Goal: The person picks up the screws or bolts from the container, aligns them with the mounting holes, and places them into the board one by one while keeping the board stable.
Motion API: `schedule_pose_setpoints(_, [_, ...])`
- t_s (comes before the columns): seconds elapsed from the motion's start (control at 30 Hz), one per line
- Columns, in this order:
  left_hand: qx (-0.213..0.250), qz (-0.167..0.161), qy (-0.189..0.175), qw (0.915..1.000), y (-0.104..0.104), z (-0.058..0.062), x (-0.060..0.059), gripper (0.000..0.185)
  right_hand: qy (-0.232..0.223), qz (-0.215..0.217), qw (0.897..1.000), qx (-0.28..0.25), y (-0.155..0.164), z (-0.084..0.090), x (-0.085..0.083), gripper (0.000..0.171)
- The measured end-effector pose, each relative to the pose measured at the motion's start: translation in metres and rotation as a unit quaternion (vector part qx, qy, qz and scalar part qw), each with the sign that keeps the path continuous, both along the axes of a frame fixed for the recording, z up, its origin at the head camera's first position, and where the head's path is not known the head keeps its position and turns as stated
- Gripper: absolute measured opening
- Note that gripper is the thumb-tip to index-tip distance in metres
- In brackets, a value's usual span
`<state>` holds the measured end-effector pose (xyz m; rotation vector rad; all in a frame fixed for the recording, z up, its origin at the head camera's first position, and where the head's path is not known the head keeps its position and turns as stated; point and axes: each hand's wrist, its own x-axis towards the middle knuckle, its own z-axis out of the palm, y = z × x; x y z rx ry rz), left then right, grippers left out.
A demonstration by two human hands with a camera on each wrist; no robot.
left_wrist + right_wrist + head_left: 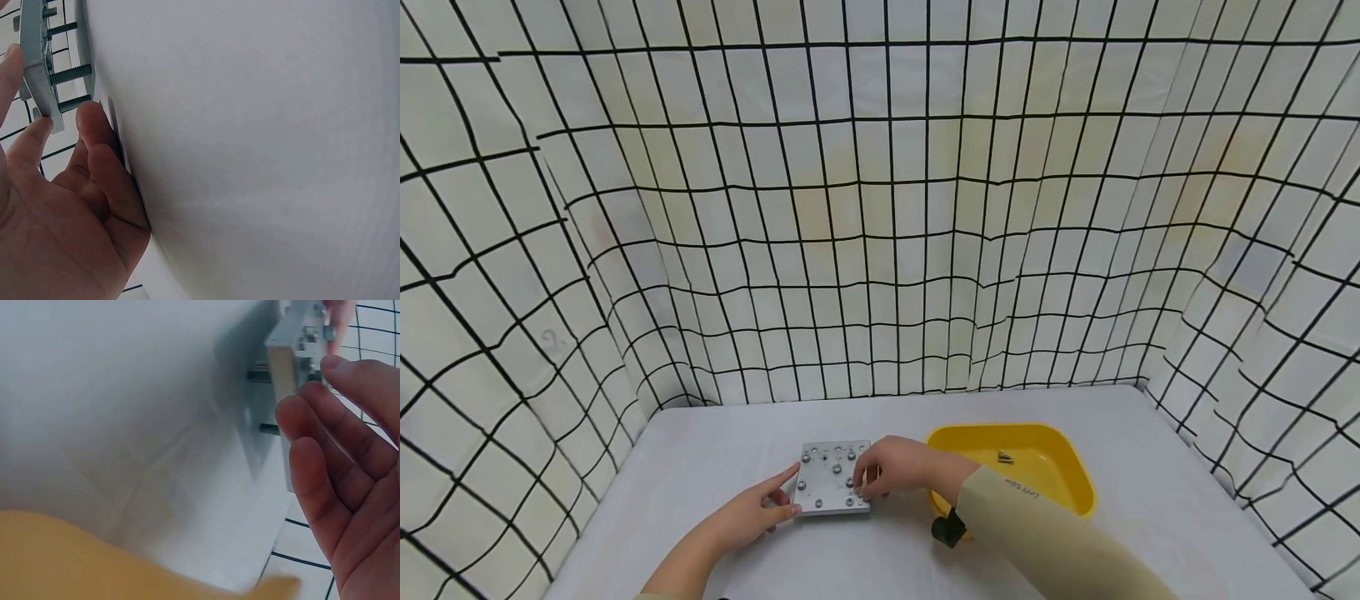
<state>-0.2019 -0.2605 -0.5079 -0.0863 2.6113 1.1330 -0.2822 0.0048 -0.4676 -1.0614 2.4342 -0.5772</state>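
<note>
Bolted metal plate (pixel 823 487) between left hand (pixel 757 511) and right hand (pixel 897 464).
The right hand hides part of the plate's right edge; its fingertips bunch there, but any grip cannot be made out. The left hand pinches the opposite edge. Silvery and flat, the plate carries bolts (pixel 837 469), threaded shanks (pixel 72 74) projecting beneath.

The head view is brightly lit, the right wrist view dimmer. There, by the plate (pixel 285 372) a soft shadow is cast; the yellow tray (pixel 94 562) is blurred, seemingly defocused.
</note>
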Motion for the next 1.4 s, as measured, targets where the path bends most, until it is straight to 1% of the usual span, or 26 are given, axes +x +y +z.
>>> schedule_pose_setpoints(0.13, [0.0, 0.001, -0.003, 1.0, 0.0, -0.001, 0.0, 0.08, 0.014, 0.006, 1.0, -0.019, 0.004, 0.009, -0.004, 0.007])
schedule_pose_setpoints(0.27, [0.003, 0.001, -0.003, 1.0, 0.0, 0.0, 0.001, 0.081, 0.009, 0.0, 0.999, -0.04, 0.011, 0.024, -0.007, 0.01])
schedule_pose_setpoints(0.37, [0.008, 0.0, -0.002, 1.0, 0.0, 0.0, 0.001, 0.08, 0.003, -0.013, 0.999, -0.05, 0.021, 0.032, -0.011, 0.013])
schedule_pose_setpoints(0.47, [0.01, 0.0, -0.002, 0.9999, 0.001, 0.001, 0.001, 0.08, -0.002, -0.032, 0.998, -0.058, 0.036, 0.035, -0.019, 0.011])
schedule_pose_setpoints(0.6, [0.007, -0.001, -0.003, 1.0, 0.001, 0.002, 0.001, 0.08, -0.005, -0.056, 0.997, -0.061, 0.062, 0.035, -0.029, 0.008])
schedule_pose_setpoints(0.77, [0.007, 0.004, -0.002, 1.0, 0.003, 0.004, 0.002, 0.079, -0.007, -0.078, 0.995, -0.058, 0.106, 0.031, -0.039, 0.008])
schedule_pose_setpoints(0.97, [0.008, 0.007, -0.002, 0.9999, 0.005, 0.008, 0.004, 0.078, -0.009, -0.114, 0.992, -0.048, 0.158, 0.023, -0.045, 0.012])
schedule_pose_setpoints(1.03, [0.01, 0.007, -0.002, 0.9999, 0.005, 0.009, 0.004, 0.079, -0.006, -0.12, 0.992, -0.041, 0.171, 0.021, -0.046, 0.012])
schedule_pose_setpoints(1.2, [0.014, 0.006, -0.001, 0.9999, 0.004, 0.008, 0.004, 0.079, -0.006, -0.129, 0.991, -0.035, 0.193, 0.018, -0.046, 0.012])
schedule_pose_setpoints(1.4, [0.017, 0.003, -0.001, 0.9998, 0.003, 0.004, 0.003, 0.08, -0.005, -0.153, 0.988, -0.02, 0.202, 0.015, -0.044, 0.011])
